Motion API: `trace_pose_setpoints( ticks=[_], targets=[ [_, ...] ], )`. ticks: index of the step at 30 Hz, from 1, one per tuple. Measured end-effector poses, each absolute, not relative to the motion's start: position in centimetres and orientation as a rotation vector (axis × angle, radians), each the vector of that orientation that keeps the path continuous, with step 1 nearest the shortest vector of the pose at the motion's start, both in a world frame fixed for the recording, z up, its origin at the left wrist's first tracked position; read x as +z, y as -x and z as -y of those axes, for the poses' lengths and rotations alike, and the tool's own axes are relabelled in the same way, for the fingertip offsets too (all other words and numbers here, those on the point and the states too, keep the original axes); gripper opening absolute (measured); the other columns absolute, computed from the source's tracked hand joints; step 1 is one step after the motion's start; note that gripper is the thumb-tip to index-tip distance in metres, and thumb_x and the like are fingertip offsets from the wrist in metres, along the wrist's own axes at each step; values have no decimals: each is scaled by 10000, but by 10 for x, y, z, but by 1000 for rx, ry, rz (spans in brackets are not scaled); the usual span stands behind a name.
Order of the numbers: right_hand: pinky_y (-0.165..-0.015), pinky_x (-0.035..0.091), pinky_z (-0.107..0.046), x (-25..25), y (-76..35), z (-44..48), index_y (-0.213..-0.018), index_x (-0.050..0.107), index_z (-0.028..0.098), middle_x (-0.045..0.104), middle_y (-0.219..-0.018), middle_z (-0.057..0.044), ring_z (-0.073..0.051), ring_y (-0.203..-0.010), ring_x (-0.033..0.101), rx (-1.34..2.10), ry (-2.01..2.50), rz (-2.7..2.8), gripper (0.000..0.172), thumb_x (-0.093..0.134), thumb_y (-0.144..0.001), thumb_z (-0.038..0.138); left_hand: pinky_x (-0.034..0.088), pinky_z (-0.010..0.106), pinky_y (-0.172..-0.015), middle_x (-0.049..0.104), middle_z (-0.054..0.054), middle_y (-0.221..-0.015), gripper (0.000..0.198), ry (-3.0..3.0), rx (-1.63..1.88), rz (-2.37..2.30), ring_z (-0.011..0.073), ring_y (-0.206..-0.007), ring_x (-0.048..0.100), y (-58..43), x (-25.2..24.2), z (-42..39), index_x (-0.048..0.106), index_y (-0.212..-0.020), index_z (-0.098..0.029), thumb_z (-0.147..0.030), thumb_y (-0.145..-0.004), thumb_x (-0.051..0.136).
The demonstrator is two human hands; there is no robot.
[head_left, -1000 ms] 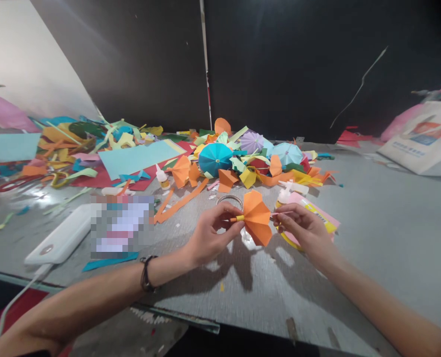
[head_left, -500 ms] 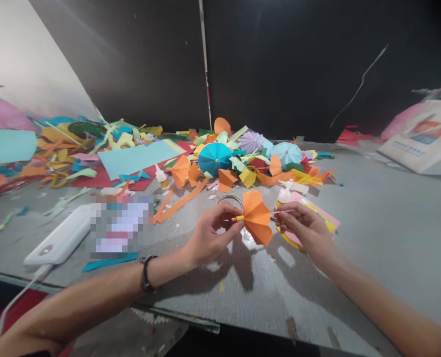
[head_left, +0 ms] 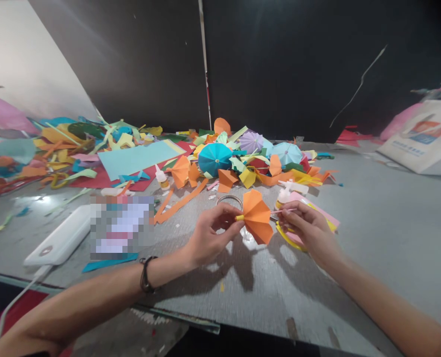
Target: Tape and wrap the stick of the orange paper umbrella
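Note:
A small folded orange paper umbrella (head_left: 257,218) is held up between my two hands above the table. Thumb and fingers of my left hand (head_left: 216,230) pinch the yellow paper roll (head_left: 240,217) at its peak. On the open side, my right hand (head_left: 309,228) grips a thin pink stick (head_left: 280,211) that points into the umbrella's middle. How far the stick reaches inside is hidden. Behind my left hand lies a metal ring (head_left: 230,199), probably a scissors handle or tape ring. Close to my right hand are a glue bottle (head_left: 283,197) and yellow-handled scissors (head_left: 291,239).
Paper scraps and finished umbrellas, including a blue one (head_left: 215,159), pile along the dark wall. Another glue bottle (head_left: 161,177) stands left of centre. A white power bank (head_left: 62,235) with a cable lies at left, and a white bag (head_left: 424,139) stands at far right.
Both hands and the umbrella stay almost in place; my right fingers shift slightly on the stick. At far left, the light blue paper has moved and a bright patch shows on the table.

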State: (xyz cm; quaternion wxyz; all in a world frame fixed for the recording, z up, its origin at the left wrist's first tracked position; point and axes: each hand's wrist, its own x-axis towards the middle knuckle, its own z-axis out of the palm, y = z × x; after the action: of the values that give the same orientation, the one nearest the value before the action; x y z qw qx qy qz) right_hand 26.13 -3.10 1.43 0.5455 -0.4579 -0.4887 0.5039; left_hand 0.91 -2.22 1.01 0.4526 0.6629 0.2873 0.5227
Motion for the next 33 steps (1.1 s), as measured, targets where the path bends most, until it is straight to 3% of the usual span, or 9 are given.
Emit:
trace_pose_setpoints(
  ticks=[14,22,33],
  targets=[
    [-699,507,-272,15,-262,30,-832,755,246,784,-846,-33,-154,-749,687,1252,1081,1087,301,914,-745,487,486,172,-497,616,5,-842,133,-1584,1250,-655,51,-566,584,-9,14,24,671,-915,-149,-259,-929,744],
    [-664,510,-305,16,-261,31,-811,744,248,777,-827,-42,-181,-736,688,1201,1113,1098,303,910,-733,489,474,193,-454,607,2,-763,232,-1459,1171,-673,85,-544,585,-9,14,23,667,-900,-164,-378,-929,752],
    [-658,512,-294,20,-259,33,-858,745,257,770,-822,-26,-174,-744,695,1167,1138,1124,303,903,-755,494,511,208,-490,627,-2,-694,241,-1422,1143,-694,99,-550,597,-8,17,19,649,-921,-158,-378,-929,747]
  ],
)
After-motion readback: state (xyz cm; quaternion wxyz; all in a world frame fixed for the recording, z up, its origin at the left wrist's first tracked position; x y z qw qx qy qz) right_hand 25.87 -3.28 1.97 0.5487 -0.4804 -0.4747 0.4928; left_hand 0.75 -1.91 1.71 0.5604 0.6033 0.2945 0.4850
